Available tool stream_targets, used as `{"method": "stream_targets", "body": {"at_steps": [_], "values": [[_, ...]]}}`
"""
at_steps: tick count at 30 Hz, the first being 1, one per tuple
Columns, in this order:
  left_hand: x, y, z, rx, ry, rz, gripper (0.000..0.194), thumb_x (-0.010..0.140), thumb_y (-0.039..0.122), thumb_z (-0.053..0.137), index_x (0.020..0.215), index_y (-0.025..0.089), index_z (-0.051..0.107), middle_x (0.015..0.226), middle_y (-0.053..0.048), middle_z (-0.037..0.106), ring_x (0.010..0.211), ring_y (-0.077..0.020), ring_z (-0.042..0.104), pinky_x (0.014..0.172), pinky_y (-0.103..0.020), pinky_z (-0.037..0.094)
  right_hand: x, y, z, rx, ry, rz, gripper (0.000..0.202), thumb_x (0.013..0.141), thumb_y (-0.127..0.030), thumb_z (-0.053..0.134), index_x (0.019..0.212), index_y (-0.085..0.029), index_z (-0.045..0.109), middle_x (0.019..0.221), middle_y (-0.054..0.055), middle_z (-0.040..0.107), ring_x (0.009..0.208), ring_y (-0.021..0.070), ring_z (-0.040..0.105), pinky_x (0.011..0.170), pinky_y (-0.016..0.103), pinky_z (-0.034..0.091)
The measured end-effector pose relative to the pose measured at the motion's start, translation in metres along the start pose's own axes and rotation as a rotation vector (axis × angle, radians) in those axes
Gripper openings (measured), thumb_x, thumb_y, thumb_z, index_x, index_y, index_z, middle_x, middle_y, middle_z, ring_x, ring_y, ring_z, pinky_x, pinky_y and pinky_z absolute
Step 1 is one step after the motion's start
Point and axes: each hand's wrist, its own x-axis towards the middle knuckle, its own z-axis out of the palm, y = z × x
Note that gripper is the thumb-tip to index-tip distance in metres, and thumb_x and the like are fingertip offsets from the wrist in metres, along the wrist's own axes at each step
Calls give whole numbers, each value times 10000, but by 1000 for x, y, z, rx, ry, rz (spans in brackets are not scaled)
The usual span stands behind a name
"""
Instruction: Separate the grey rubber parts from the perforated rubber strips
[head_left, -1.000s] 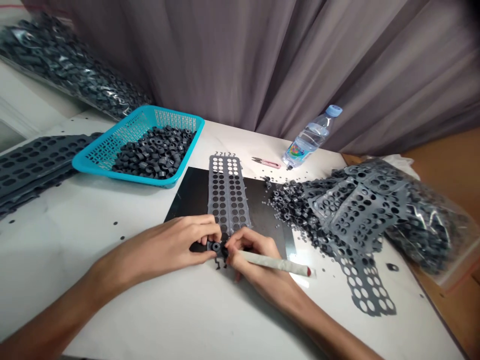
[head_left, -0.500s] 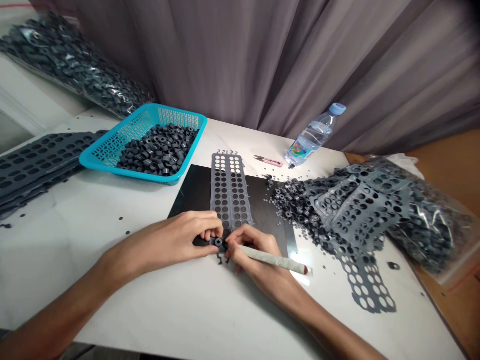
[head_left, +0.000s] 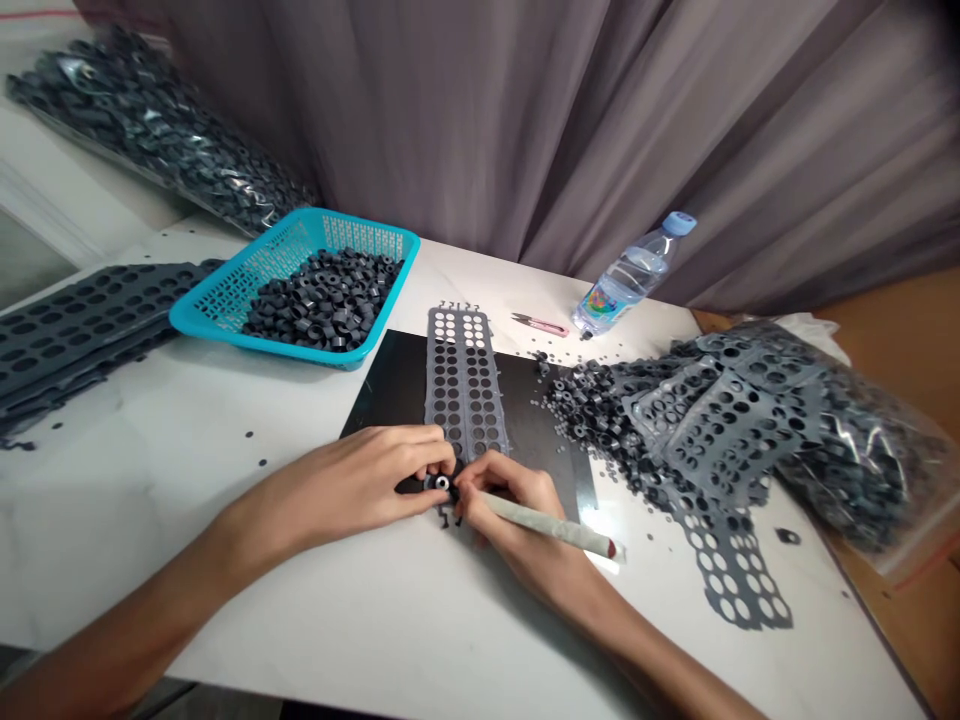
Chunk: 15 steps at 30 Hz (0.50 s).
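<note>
A dark grey rubber sheet (head_left: 468,390) with rows of round holes lies lengthwise on a black board (head_left: 388,385). At its near end, the thumb and index finger of my left hand (head_left: 386,470) close around a small black rubber ring (head_left: 442,484). My right hand (head_left: 517,505) grips a pen-like tool (head_left: 551,523) with a pale wrapped handle and a dark red end. Its tip is hidden by my fingers, close to the ring. Thin squiggly rubber scraps stick out just below the ring.
A turquoise basket (head_left: 409,275) of black rings stands at the back left, beside stacked perforated sheets (head_left: 97,310). Pink thread snips (head_left: 541,324) and a water bottle (head_left: 626,280) are behind the board. Loose rings (head_left: 592,400) and spent sheets (head_left: 720,420) pile up right. Full plastic bags (head_left: 172,130) flank the table.
The whole view has shifted slightly, so things sit a little further right. Both hands keep their places at the near end of the sheet, and their grips look the same.
</note>
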Motion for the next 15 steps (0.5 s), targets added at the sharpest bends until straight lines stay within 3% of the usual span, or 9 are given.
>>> {"method": "stream_targets", "body": {"at_steps": [4, 6, 11, 13, 15], "values": [[-2, 4, 6, 82, 45, 71, 210, 1076, 245, 528, 946, 211, 690, 982, -18, 681, 875, -191, 664, 791, -320, 442, -1, 3, 3, -84, 32, -72, 149, 981, -291, 629, 866, -204, 668, 695, -37, 604, 598, 116, 485, 562, 235, 359], [-3, 8, 1, -2, 123, 74, 237, 1075, 260, 534, 912, 208, 698, 950, -24, 696, 843, -188, 658, 780, -321, 463, -2, 7, 6, -112, 58, -105, 151, 984, -287, 625, 865, -201, 660, 702, -36, 606, 604, 116, 476, 574, 243, 347], [-2, 4, -28, -633, 670, -108, 189, 974, 404, 743, 961, 215, 746, 964, -31, 717, 866, -170, 662, 786, -263, 553, -3, 9, 8, -73, 46, -53, 130, 975, -224, 596, 863, -204, 657, 771, -16, 664, 666, 134, 551, 608, 249, 388], [1, -1, -33, -899, 654, -156, 203, 939, 398, 795, 987, 205, 758, 1004, -30, 712, 889, -147, 659, 790, -224, 566, -3, 8, 4, 26, 35, 5, 141, 1000, -263, 587, 889, -212, 657, 781, -9, 679, 640, 138, 557, 566, 251, 391], [5, -5, -30, -1059, 516, -194, 197, 931, 370, 812, 1005, 193, 763, 1077, -39, 719, 971, -148, 673, 868, -216, 573, -2, 8, -5, 115, 82, 20, 211, 1047, -359, 558, 914, -222, 646, 762, -7, 675, 592, 143, 547, 527, 264, 397]]}}
